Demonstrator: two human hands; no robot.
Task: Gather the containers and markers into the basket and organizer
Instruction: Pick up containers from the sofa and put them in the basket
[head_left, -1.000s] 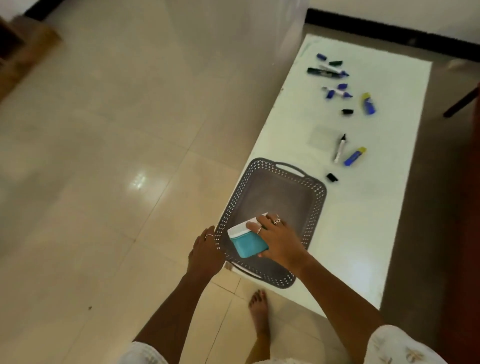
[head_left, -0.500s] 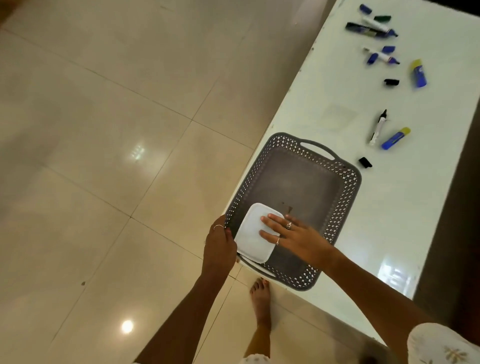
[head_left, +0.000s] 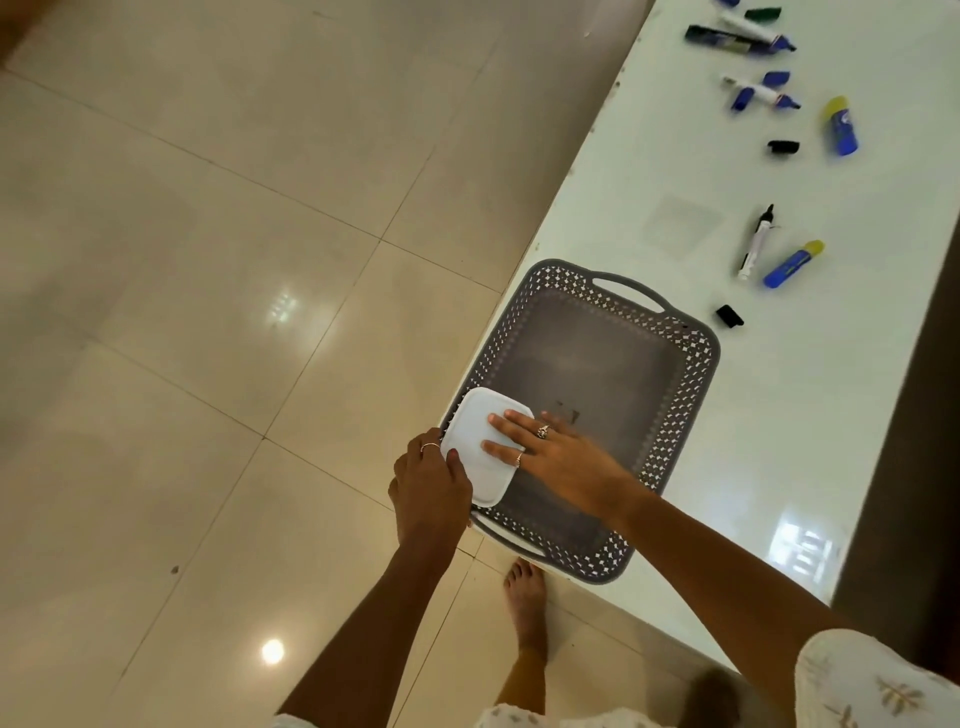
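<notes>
A grey perforated basket (head_left: 691, 379) sits at the near left edge of the white table (head_left: 810, 415). Inside its near left corner lies a container with a white lid (head_left: 480, 441), lid up. My right hand (head_left: 556, 457) rests flat on the lid with straight fingers. My left hand (head_left: 431, 483) grips the basket's left rim, its thumb touching the container. Farther along the table lie a white marker with a black tip (head_left: 756, 244), two blue glue sticks with yellow caps (head_left: 792, 264) (head_left: 841, 127), and several blue and green markers (head_left: 737, 39).
Loose black caps (head_left: 730, 316) (head_left: 783, 147) lie among the markers. The basket's near left corner overhangs the table edge. Glossy beige floor tiles (head_left: 208, 312) fill the left. My bare foot (head_left: 527, 597) stands just below the basket.
The container, held tilted with its teal body showing a second ago, now lies lid-up in the basket. My right hand has flattened on it; my left hand moved onto the rim.
</notes>
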